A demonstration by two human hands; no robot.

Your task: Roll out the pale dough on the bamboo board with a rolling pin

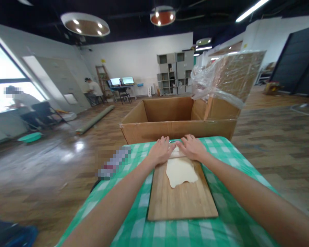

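A flattened sheet of pale dough (180,172) lies on a wooden cutting board (181,202) on a green-and-white checked tablecloth (221,219). At the board's far end a wooden rolling pin (177,153) lies across the dough's far edge. My left hand (161,150) and my right hand (192,147) press down on the pin side by side, fingers stretched flat over it. Most of the pin is hidden under my hands.
A large open cardboard box (177,121) stands just beyond the table, with crumpled clear plastic (211,80) over its right flap. A blurred object (113,163) lies on the table's left edge. Two people sit far off at left. A rolled mat (95,119) lies on the wooden floor.
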